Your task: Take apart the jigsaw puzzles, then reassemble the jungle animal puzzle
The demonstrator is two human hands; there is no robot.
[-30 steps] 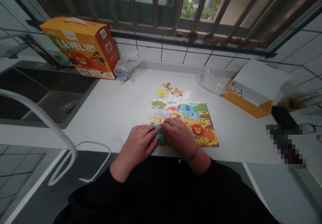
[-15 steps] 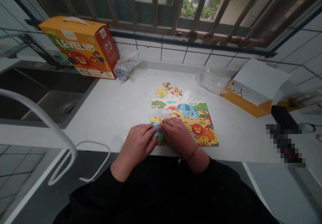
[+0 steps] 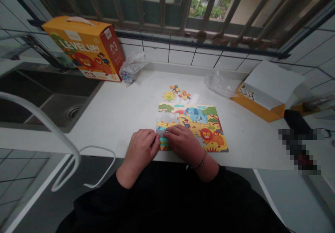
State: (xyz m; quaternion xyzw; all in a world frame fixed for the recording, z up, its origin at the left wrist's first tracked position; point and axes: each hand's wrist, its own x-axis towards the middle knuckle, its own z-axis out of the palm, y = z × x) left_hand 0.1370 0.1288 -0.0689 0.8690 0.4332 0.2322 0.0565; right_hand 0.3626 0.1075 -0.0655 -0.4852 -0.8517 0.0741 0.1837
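A jigsaw puzzle [image 3: 195,130] with elephants and lions lies mostly joined on the white counter, showing a gap at upper left and another near its lower middle. At its left edge is my left hand [image 3: 142,148], fingers curled together and thumb drawn in; whatever they may pinch is hidden. My right hand [image 3: 184,143] rests over the lower-left part, its bent fingertips on a blue-green puzzle piece [image 3: 162,134] there. Beyond the top edge lie loose pieces: a yellow one [image 3: 169,95], an orange one [image 3: 184,95] and a multicoloured one [image 3: 175,88].
An orange puzzle box [image 3: 83,53] stands at back left beside a plastic bag [image 3: 131,70]. Clear wrapping [image 3: 218,82] and an open box [image 3: 261,102] are at back right. A sink [image 3: 49,102] and a white curved tube [image 3: 49,128] are on the left.
My left hand has drawn slightly left, its fingers coming off the blue-green area and curling in. My right hand has stayed nearly in place over the puzzle.
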